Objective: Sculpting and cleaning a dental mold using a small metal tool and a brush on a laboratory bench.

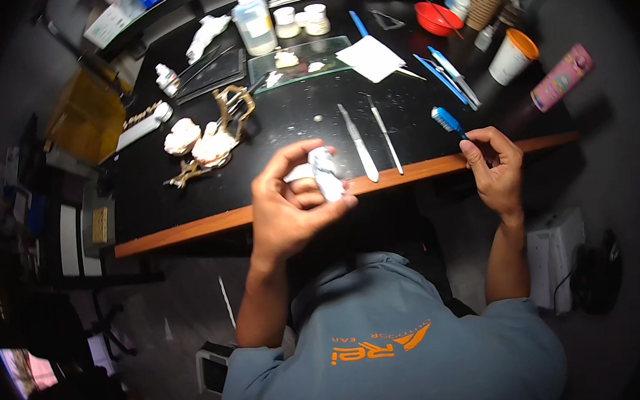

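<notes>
My left hand is closed around a small, lumpy white piece, pinched between thumb and fingers just above the table's near edge; whether it is plaster or crumpled tissue I cannot make out. Farther right, my right hand grips a small blue brush by its handle, with its bristle head pointing up and left. The two hands are well apart. Between them lie a metal spatula-like tool and a thin probe-like tool. Left of my left hand, white dental casts sit with a brass-coloured articulator.
A glass slab bearing whitish bits lies behind the casts, near a clear bottle and white jars. White paper, blue pens, a red bowl, a cup and a pink can stand or lie rightward.
</notes>
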Demonstrator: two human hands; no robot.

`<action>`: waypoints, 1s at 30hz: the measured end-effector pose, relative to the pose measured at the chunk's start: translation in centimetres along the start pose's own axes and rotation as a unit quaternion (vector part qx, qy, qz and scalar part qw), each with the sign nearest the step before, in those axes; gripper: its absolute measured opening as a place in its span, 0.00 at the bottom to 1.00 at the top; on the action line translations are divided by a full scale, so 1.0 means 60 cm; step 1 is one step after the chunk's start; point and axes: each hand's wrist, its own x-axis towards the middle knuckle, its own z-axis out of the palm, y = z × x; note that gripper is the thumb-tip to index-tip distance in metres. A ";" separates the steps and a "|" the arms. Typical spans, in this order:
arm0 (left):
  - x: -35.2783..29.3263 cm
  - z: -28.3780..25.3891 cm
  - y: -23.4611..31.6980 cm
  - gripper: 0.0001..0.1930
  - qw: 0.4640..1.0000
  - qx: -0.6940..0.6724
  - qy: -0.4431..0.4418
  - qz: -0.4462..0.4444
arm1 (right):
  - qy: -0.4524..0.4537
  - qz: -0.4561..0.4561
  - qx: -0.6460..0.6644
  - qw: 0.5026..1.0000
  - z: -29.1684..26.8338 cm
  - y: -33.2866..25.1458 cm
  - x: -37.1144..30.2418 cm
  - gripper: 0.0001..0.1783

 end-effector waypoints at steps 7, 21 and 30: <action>-0.020 0.167 -0.088 0.41 0.969 -0.110 -0.196 -0.102 | -0.088 0.000 -0.027 0.996 -0.082 0.019 -0.090 0.05; -0.001 0.328 -0.382 0.37 0.901 0.034 -0.342 -0.265 | 0.004 0.218 -0.047 0.975 -0.119 0.207 -0.341 0.08; -0.017 0.319 -0.405 0.36 0.905 0.010 -0.320 -0.280 | 0.030 0.161 -0.097 0.982 -0.126 0.199 -0.332 0.08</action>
